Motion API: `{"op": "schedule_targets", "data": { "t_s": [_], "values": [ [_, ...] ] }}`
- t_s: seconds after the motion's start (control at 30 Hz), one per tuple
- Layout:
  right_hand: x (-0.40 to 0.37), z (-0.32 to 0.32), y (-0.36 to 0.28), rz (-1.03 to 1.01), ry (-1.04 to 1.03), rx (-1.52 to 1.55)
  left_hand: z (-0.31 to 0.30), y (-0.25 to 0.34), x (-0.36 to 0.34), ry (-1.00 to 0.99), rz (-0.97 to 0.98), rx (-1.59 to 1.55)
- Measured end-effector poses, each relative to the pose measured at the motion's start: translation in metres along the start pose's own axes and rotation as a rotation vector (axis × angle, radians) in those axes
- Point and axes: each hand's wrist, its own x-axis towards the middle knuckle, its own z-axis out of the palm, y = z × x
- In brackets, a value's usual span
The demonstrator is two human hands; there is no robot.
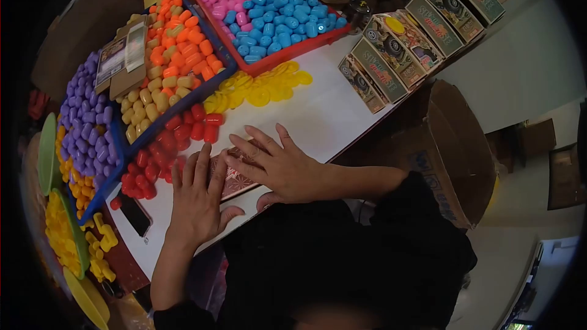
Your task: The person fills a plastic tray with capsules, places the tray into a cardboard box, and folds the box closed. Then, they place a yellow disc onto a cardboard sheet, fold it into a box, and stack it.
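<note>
A flat reddish piece with a pale starburst pattern (237, 184), like a printed card or folded box, lies near the front edge of the white tabletop (312, 116). My left hand (199, 201) rests at its left side, fingers stretched out and thumb apart. Across its upper right part lies my right hand (278, 168), fingers spread flat. Much of the piece is hidden under the hands. Just beyond my left fingertips is a loose heap of red plastic capsules (162, 156). Yellow discs (260, 87) are spread farther back.
A red tray (293, 52) holds pink and blue capsules. The blue tray (178, 105) has orange and tan ones, plus purple ones (88, 122) at left. Printed boxes (391, 55) stand at back right. A phone (134, 215) lies left; a cardboard box (458, 146) stands right.
</note>
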Motion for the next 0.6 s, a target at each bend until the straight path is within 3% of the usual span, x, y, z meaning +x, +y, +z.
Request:
{"op": "schedule_targets", "data": {
  "t_s": [0.07, 0.13, 0.2, 0.23, 0.27, 0.3, 0.37, 0.43, 0.5, 0.57, 0.6],
  "values": [
    [-0.004, 0.002, 0.000, -0.050, -0.006, -0.137, 0.002, 0.001, 0.000, 0.015, -0.001, 0.022],
    [-0.003, 0.008, 0.013, -0.078, 0.005, -0.014, 0.013, -0.001, -0.005, 0.024, -0.010, 0.049],
    [0.001, 0.004, 0.025, -0.125, 0.017, 0.100, 0.037, -0.010, -0.011, 0.476, 0.026, -0.597],
    [-0.004, -0.002, 0.031, -0.055, 0.129, 0.287, 0.043, -0.014, -0.017, 0.486, 0.022, -0.588],
    [-0.006, -0.005, 0.035, 0.021, 0.235, 0.482, 0.049, -0.017, -0.027, 0.749, -0.111, -0.691],
    [-0.001, -0.010, 0.033, 0.015, 0.229, 0.487, 0.054, -0.019, -0.041, 1.009, -0.250, -0.789],
    [0.008, -0.027, 0.024, -0.017, 0.157, 0.078, 0.053, -0.025, -0.083, 1.144, -0.602, -0.668],
    [0.040, -0.018, 0.005, -0.048, 0.031, 0.031, 0.057, -0.036, -0.142, 1.050, -0.847, -0.321],
    [0.053, -0.020, -0.002, -0.091, -0.102, -0.007, 0.063, -0.043, -0.219, 0.670, -1.064, 0.322],
    [0.062, -0.036, 0.008, -0.145, -0.301, 0.028, 0.072, -0.022, -0.264, 0.352, -1.312, 0.618],
    [0.053, -0.056, 0.019, -0.071, -0.237, 0.103, 0.074, -0.011, -0.292, 0.240, -1.414, 0.528]
  ]
}}
